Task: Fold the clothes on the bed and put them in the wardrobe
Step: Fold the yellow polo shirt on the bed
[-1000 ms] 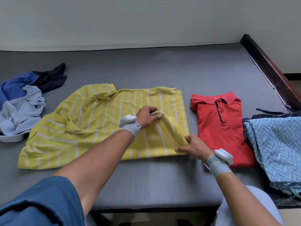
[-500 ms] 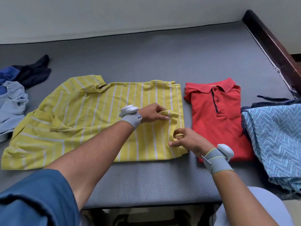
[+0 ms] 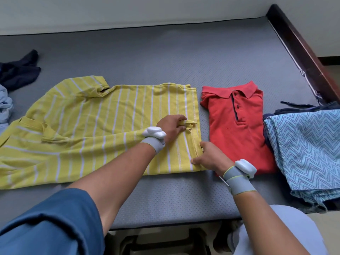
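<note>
From the head view, the yellow striped shirt (image 3: pixel 103 129) lies spread on the grey bed (image 3: pixel 165 57), with its collar toward the left and its hem toward the right. The left hand (image 3: pixel 173 127) has its fingers curled around a small bunch of the yellow cloth near the right edge. The right hand (image 3: pixel 206 157) pinches the same edge lower down, at the near corner, just beside the red polo shirt (image 3: pixel 237 129). So both hands hold fabric, and neither is free.

I think the step now is to make the hem edge straight before the next fold. To do this well, the two hands should pull the edge a little apart from each other, so the small bunch under the left hand goes flat. The left part of the shirt has wrinkles and one sleeve lies folded over the body; it should be smoothed before the fold, otherwise the result will be thick and uneven.

The red polo shirt is already folded, and it touches the blue zigzag cloth (image 3: pixel 309 150) on the right. The yellow shirt should stay apart from the red one, so the finished fold is not disturbed. At the far left lie dark clothes (image 3: pixel 20 72) not yet folded. The wardrobe is not visible here.
</note>
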Motion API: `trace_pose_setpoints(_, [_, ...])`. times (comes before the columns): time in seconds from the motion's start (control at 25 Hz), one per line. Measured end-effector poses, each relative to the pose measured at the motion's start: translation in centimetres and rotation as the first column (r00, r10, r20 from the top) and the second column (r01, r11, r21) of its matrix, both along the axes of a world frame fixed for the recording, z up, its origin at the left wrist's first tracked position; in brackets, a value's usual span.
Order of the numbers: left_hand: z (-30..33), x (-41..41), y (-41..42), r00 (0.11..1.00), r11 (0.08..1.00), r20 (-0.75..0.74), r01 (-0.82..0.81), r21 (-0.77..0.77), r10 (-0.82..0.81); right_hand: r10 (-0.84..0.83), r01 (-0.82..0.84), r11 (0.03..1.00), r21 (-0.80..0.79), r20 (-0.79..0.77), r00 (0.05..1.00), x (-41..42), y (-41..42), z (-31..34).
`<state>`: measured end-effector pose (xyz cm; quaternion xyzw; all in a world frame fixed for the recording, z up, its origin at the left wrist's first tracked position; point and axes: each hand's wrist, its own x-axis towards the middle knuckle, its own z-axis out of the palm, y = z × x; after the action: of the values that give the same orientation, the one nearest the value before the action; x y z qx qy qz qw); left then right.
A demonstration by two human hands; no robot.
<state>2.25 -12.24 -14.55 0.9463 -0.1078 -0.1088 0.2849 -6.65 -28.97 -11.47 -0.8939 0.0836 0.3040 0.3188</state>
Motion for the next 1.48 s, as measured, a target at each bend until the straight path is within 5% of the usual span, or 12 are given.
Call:
trace_pose_setpoints(0.08, [-0.6, -1.1, -0.6, 0.987, 0.991, 0.163, -0.037, 0.13, 0.016, 0.043, -0.039, 0.991, -0.131, 0.028, 0.999, -0.4, -0.1, 0.3])
trace_pose_setpoints(0.16, [-0.9, -2.5, -0.2, 0.953, 0.977, 0.302, -0.09, 0.195, 0.027, 0.058, -0.007, 0.973, -0.229, 0.218, 0.974, -0.9, 0.1, 0.4])
trace_pose_setpoints(0.28, [-1.1, -6.5, 3.7, 0.942, 0.974, 0.332, -0.113, 0.194, 0.043, 0.101, -0.11, 0.994, -0.028, 0.654, 0.749, -1.6, 3.4, 0.1])
trace_pose_setpoints(0.36, [-1.4, -10.2, 8.3, 0.957, 0.947, 0.278, -0.162, 0.279, 0.082, 0.297, -0.363, 0.932, -0.008, 0.591, 0.75, -2.5, 6.7, -0.5])
trace_pose_setpoints(0.48, [-2.7, -13.4, 12.4, 0.987, 0.899, 0.084, -0.161, 0.408, 0.139, 0.577, -0.49, 0.814, -0.312, 0.333, 0.746, -4.1, 7.1, -4.3])
trace_pose_setpoints(0.76, [-0.2, -12.6, 15.8, 0.986, 0.931, -0.164, 0.027, 0.364, 0.036, 0.553, -0.438, 0.789, -0.432, 0.185, 0.813, -3.9, 9.6, -3.7])
trace_pose_setpoints(0.92, [2.1, -10.1, 24.3, 0.977, 0.902, -0.144, -0.081, 0.424, 0.155, 0.539, -0.4, 0.825, -0.4, 0.341, 0.77, 1.7, 13.0, -0.6])
trace_pose_setpoints(1.16, [6.3, -3.0, 31.0, 0.976, 0.851, -0.11, -0.108, 0.513, 0.19, 0.558, -0.404, 0.803, -0.438, 0.316, 0.767, 11.2, 19.1, 0.6])
trace_pose_setpoints(1.48, [6.8, 9.2, 23.5, 0.986, 0.901, -0.021, 0.159, 0.403, -0.164, 0.609, -0.355, 0.633, -0.688, 0.16, 0.777, 21.5, 22.8, -0.2])
